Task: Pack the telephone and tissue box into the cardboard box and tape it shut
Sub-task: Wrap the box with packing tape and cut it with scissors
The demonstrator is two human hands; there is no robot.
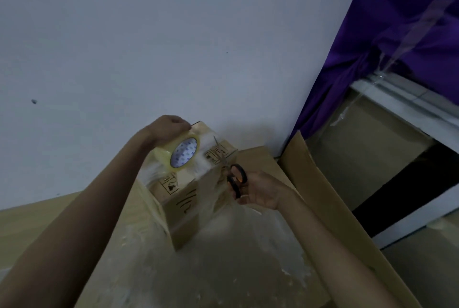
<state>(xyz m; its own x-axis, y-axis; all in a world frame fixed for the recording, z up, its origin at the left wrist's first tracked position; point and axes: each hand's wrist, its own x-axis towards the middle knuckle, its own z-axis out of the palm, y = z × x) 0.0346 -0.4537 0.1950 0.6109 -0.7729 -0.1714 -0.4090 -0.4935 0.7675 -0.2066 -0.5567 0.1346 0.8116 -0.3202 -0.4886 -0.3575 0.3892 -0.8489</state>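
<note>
Cardboard box (182,204) stands on flattened cardboard (223,273) by white wall (149,34)

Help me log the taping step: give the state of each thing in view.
cardboard box: shut, clear tape over its top and side.
tape roll: held over the box top.
scissors: held, blades pointing up beside the box.
left hand: grips the tape roll.
right hand: grips the scissors by the handles.

wall (149,47) close behind cardboard box (183,198), upright flap (323,183) right
</note>
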